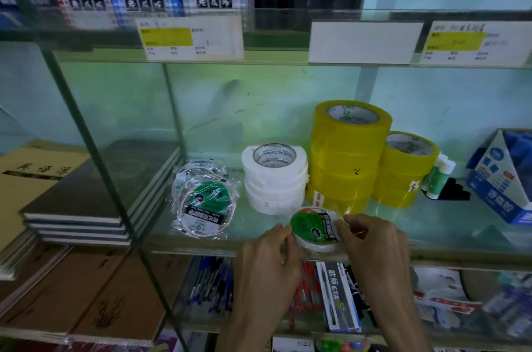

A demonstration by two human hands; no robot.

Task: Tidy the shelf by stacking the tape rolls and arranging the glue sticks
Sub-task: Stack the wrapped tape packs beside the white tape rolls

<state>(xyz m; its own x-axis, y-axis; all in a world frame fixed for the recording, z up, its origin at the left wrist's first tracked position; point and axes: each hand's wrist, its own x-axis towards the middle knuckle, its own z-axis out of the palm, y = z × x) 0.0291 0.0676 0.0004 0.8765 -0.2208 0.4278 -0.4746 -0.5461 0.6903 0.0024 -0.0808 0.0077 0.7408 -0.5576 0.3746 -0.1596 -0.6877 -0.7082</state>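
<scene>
While behind wrapped roll (313,229), yellow stacks (345,156).

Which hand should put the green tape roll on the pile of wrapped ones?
Probably the left hand. Both hands pinch the green tape roll, but the wrapped pile lies to its left, on that hand's side; the right hand would have to reach across.
</scene>
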